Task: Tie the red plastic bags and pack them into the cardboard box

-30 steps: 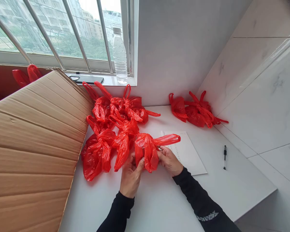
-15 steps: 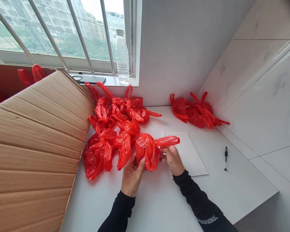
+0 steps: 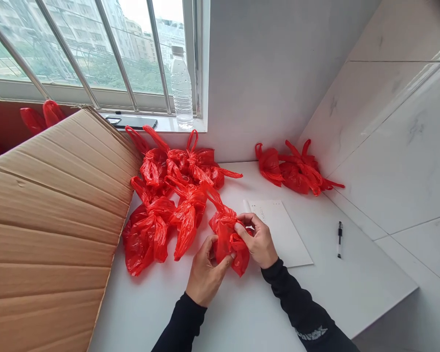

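Between my two hands is a knotted red plastic bag (image 3: 225,230), its contents hidden. My left hand (image 3: 208,271) grips its lower left side with thumb and fingers. At its upper right, my right hand (image 3: 258,239) pinches the plastic close to the knot. One loop of the bag points up and to the left. Just left of it lie another tied red bag (image 3: 189,210) and a fuller one (image 3: 146,239) against the cardboard. Behind these, several more tied red bags (image 3: 179,159) sit by the wall.
A large cardboard box (image 3: 55,220) with red bags inside stands at the left. A notepad (image 3: 284,234) lies under my right hand's side, with a pen (image 3: 340,239) farther right. More red bags (image 3: 297,168) rest in the back corner. A water bottle (image 3: 182,90) and a phone (image 3: 139,122) are on the sill.
The held bag has turned, so its loop now points up and left instead of right. My right hand has moved from beside the bag onto its knot area. The view has shifted slightly.
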Available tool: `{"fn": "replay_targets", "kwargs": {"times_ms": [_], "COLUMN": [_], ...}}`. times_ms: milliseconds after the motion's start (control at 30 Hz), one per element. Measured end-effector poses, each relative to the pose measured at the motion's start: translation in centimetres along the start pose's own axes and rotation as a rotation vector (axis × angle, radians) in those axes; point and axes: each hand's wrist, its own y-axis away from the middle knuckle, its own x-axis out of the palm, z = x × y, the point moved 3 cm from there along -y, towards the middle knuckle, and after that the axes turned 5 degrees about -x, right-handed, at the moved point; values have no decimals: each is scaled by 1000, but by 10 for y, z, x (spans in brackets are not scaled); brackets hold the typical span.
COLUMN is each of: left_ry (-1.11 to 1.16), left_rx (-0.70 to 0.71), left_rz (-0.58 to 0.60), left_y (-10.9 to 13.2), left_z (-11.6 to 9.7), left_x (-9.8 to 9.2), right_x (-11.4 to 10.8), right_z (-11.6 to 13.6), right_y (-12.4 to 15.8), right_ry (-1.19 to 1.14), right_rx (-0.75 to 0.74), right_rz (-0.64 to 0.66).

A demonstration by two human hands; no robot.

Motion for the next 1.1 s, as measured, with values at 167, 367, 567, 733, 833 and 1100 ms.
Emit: {"fn": "replay_targets", "kwargs": {"times_ms": [167, 367, 567, 733, 833, 1100], "left_ry": [-4, -104, 27, -36, -107, -129], "left_rx": [-16, -8, -47, -24, 10, -15], "left_rz": [-6, -93, -102, -130, -137, -118], "left_y": [1, 0, -4, -1, 2, 3], "left_z": [-3, -3, 0, -3, -5, -5], "left_x": [1, -6, -10, -8, -5, -4], "right_x": [-2, -3, -1, 0, -1, -3], "right_z": [3, 12, 18, 13, 6, 7], "right_y": [1, 6, 12, 9, 5, 3], "right_ry": [-12, -81, -159, -172, -175, -35], "right_rx": [-29, -110, -175, -118, -36, 11], "right_rz": [-32, -46, -23, -3, 8, 38]}}
